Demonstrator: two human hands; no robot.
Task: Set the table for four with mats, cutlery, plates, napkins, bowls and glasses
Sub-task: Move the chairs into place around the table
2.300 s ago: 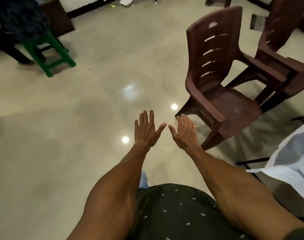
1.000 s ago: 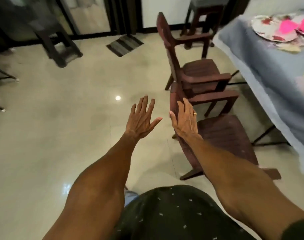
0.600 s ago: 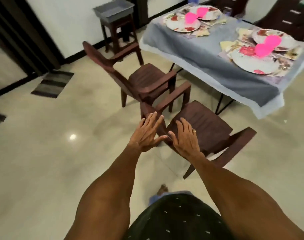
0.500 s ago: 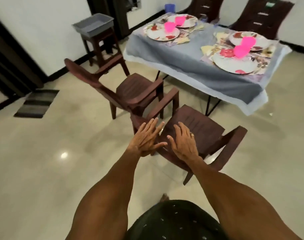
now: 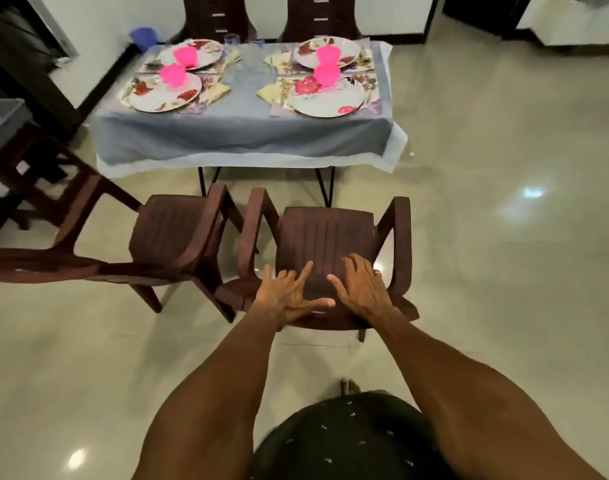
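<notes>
A table (image 5: 240, 133) under a grey-blue cloth stands ahead of me. Flowered plates lie on mats, among them a near left plate (image 5: 157, 93) and a near right plate (image 5: 325, 100). Pink bowls (image 5: 173, 77) (image 5: 326, 73) sit on the plates. Yellow napkins (image 5: 273, 91) lie beside them, and clear glasses (image 5: 232, 39) stand at the far edge. My left hand (image 5: 291, 296) and my right hand (image 5: 361, 289) are stretched out with spread fingers over the back of a brown plastic chair (image 5: 325, 233). They hold nothing.
A second brown chair (image 5: 171, 237) stands at an angle to the left of the first. Two dark chairs (image 5: 216, 15) are at the table's far side. A stool with a grey tray (image 5: 1, 119) is at the left. The glossy tile floor (image 5: 503, 237) lies open to the right.
My view has swung round from the bare floor to face the table head-on. My hands stayed empty and spread, and now hover over the nearest chair's back.
</notes>
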